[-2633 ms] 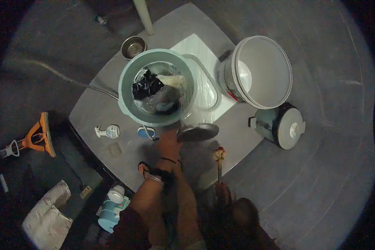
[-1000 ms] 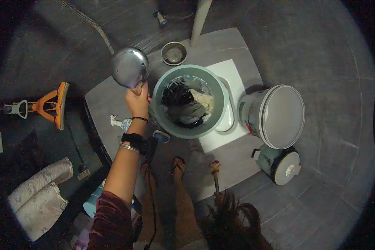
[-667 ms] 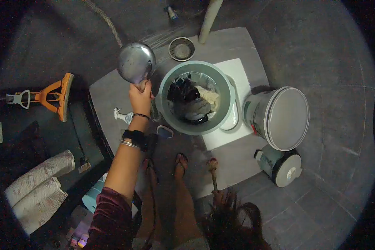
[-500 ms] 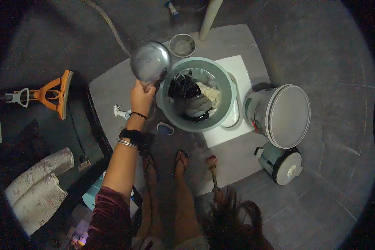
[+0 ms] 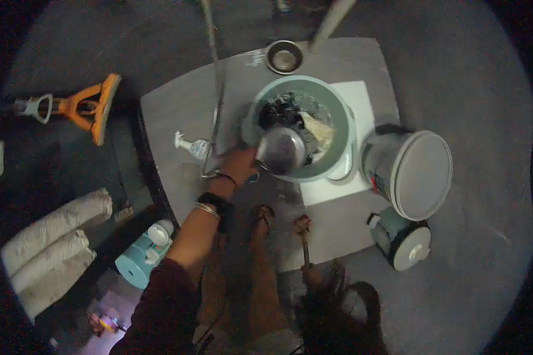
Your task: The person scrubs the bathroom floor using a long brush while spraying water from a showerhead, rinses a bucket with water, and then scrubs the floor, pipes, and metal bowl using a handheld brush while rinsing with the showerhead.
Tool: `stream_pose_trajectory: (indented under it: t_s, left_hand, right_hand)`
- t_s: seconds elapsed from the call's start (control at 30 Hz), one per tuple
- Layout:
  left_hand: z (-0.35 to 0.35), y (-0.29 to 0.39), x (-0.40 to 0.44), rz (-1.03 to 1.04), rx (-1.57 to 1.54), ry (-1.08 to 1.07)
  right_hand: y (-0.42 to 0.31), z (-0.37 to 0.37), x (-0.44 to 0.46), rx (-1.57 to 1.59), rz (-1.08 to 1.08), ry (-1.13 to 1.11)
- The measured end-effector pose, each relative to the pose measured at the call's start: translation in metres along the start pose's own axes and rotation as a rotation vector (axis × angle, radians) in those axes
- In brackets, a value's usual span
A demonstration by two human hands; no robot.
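My left hand (image 5: 240, 164) is closed on the rim of a round metal bowl (image 5: 282, 149), which is blurred by motion. The bowl is over the near side of a grey-green tub (image 5: 344, 133). Inside the tub, dark cloth (image 5: 276, 112) and a cream cloth (image 5: 318, 131) lie in water. Lower down, my right hand (image 5: 311, 274) grips a thin stick (image 5: 305, 248) with a reddish, lumpy end, pointing away from me. Dark hair hides part of that hand.
A small metal bowl (image 5: 284, 57) stands behind the tub. To the right are a lidded white bucket (image 5: 423, 174) and a smaller lidded bin (image 5: 405, 242). A spray bottle (image 5: 198, 148) and a hanging hose (image 5: 219, 77) are left, near an orange mop head (image 5: 95, 109).
My left hand has brought the metal bowl from beyond the tub's left side down and right, over the tub. The view has shifted slightly. My right hand still holds the stick.
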State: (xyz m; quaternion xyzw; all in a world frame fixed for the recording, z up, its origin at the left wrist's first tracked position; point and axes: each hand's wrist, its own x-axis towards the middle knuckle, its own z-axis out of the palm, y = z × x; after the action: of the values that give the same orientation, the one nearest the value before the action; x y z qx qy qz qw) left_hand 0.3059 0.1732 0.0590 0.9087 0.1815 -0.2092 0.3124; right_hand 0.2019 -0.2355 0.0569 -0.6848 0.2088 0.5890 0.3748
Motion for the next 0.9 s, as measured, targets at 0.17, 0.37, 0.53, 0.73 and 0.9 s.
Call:
stream_pose_trajectory:
  t_s: [0.17,0.37,0.53,0.73,0.9]
  left_hand:
    - [0.037,0.014,-0.033,-0.083,0.021,-0.068]
    - [0.065,0.006,-0.058,-0.208,-0.038,-0.042]
    - [0.066,-0.002,-0.068,-0.281,-0.180,0.030]
    - [0.055,0.002,-0.055,-0.357,-0.348,0.233]
    - [0.046,-0.004,-0.045,-0.355,-0.451,0.253]
  right_hand:
    - [-0.006,0.007,-0.007,0.059,0.012,-0.192]
    - [-0.016,0.010,-0.009,0.087,0.049,-0.351]
    - [-0.025,0.008,-0.007,0.086,0.059,-0.401]
    - [-0.034,-0.007,-0.019,0.156,0.080,-0.435]
    - [-0.047,-0.006,-0.019,0.213,0.082,-0.512]
